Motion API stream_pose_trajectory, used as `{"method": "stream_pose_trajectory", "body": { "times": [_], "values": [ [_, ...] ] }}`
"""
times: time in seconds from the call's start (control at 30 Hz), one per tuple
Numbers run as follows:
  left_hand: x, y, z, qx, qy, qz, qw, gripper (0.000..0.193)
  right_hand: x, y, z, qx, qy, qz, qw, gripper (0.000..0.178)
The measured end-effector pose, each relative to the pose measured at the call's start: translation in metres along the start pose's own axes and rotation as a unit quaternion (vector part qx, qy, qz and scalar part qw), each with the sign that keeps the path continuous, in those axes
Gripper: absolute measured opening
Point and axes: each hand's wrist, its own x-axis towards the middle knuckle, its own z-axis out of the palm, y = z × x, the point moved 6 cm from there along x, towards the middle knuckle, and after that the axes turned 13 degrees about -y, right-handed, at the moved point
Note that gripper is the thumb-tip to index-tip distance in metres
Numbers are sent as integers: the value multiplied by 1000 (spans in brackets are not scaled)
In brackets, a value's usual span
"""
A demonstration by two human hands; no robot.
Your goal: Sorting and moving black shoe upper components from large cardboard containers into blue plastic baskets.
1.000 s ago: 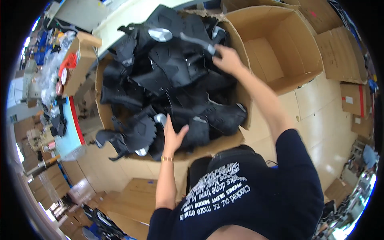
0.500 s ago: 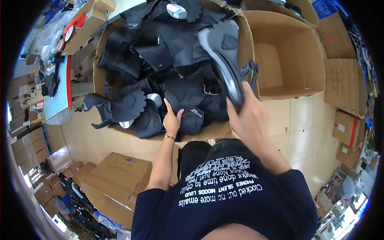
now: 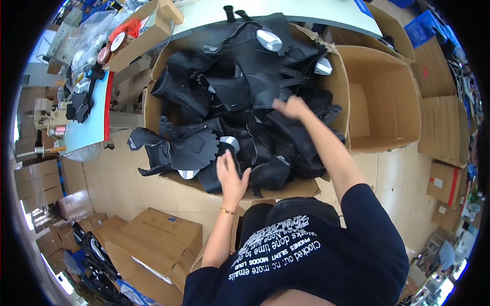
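A large cardboard box in front of me is heaped with black moulded pieces that look like boot uppers, with straps and silver-grey inserts. My left hand is open at the box's near side, fingers stretched and thumb apart, beside a toothed-edge black piece with a silver insert. Farther in, over the middle of the heap, my right hand has its fingers curled, next to a long black piece. What lies under those fingers is hidden. Toward the far right corner sits a piece with a silver-grey end.
An open cardboard box stands against the right side of the full one. Behind is a pale table; at left is another table with a red edge. More cartons stand at lower left and stacked boxes at right.
My right hand has let go of the grey-soled black piece it held up and moved to the heap's middle. My left hand stays near the box's front. The view has shifted.
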Motion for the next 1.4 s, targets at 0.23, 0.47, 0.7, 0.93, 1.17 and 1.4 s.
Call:
{"method": "stream_pose_trajectory", "body": {
  "times": [0.23,0.47,0.7,0.93,1.17,1.4],
  "values": [
    [6,-113,-100,144,118,-183,965,81,32,-100,-164,44,405,-107,907,99],
    [27,-202,-56,175,-74,-296,936,111,53,-147,-170,-120,258,-40,958,30],
    [13,-221,-46,159,-104,-299,935,113,-130,-259,-172,32,253,-282,925,29],
    [-22,-234,-112,-151,153,-77,974,49,-224,-274,-130,196,244,-394,864,29],
    [-177,-183,-258,-284,683,-176,649,30,-134,-298,28,-53,-23,-510,858,22],
    [-10,-98,-166,73,79,-114,988,76,-47,-239,184,-135,145,-525,828,33]
  ]
}}
